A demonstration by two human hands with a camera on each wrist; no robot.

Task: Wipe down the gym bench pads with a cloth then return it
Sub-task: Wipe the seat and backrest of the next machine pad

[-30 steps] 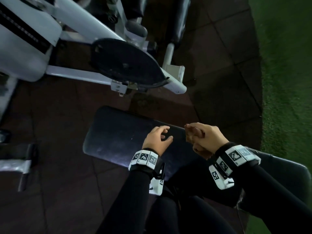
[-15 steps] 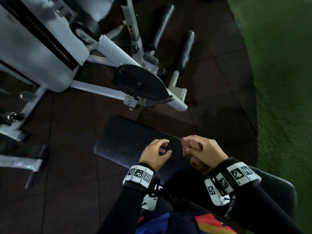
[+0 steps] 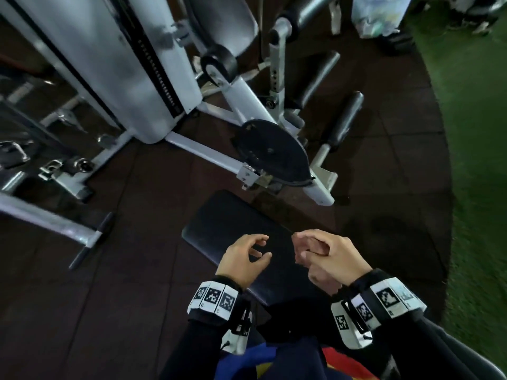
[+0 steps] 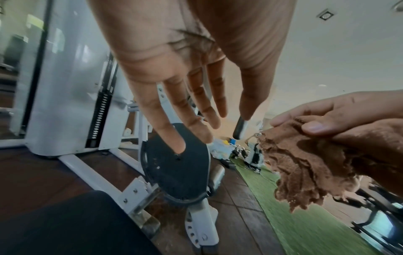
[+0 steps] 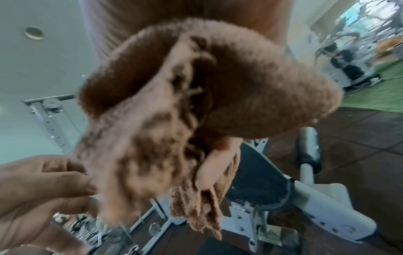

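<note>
Head view first: the brown cloth [image 4: 309,165] is bunched up in the right hand [image 3: 326,256], fingers and thumb curled round it, and it is held above the near end of the black bench pad [image 3: 236,229], not touching it. The left hand [image 3: 244,259] is seen just beside it, empty, with fingers loosely spread and reaching toward the cloth; from the right wrist view its fingertips seem to be brushing the fabric edge, though that bit is blurry so it can't be called for sure. Judging by this, the cloth is being readied, and wiping of this pad hasn't been started. To get the step done well, the cloth would probably be better flattened or folded into a broad face rather than kept as a wad, so more pad is covered per pass, and the loose frayed tail should be tucked in so it isn't dragged over the white machine frame [image 3: 208,152] just past the pad. The wad has no clean long axis, but its ragged free end is seen hanging downward out of the grip, toward the pad. The pad itself is laid with its long axis running from the person's lap away and to the left, so strokes are best taken along that line.
</note>
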